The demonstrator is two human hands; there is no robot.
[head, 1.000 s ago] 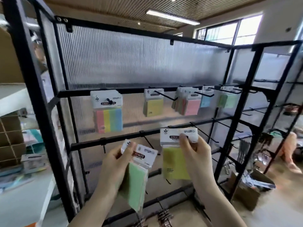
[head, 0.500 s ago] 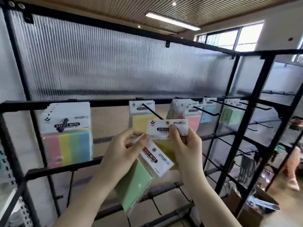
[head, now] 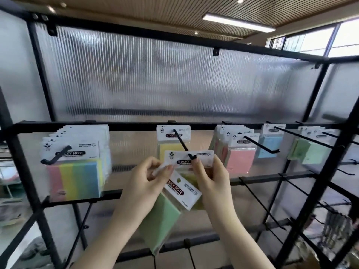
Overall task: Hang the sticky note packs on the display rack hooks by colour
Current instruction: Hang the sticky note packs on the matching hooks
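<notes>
Fingers of the right hand pinch the white header card of a yellow sticky note pack, the grip closed on the card just below its hang hole, where the upturned tip of a black hook pokes through. Another yellow pack already hangs further back on that same hook. The left hand curls around a green sticky note pack, thumb and forefinger nipping the top corner of its header; this pack tilts down and to the left, partly overlapping the yellow one's lower half.

Along the same black crossbar of the display rack, a thick bundle of multicolour striped packs hangs to the left. To the right hang pink packs, then a blue pack, then pale green packs, each on its own hook. Ribbed translucent panel backs the rack. Bare hooks jut from the lower bars at right.
</notes>
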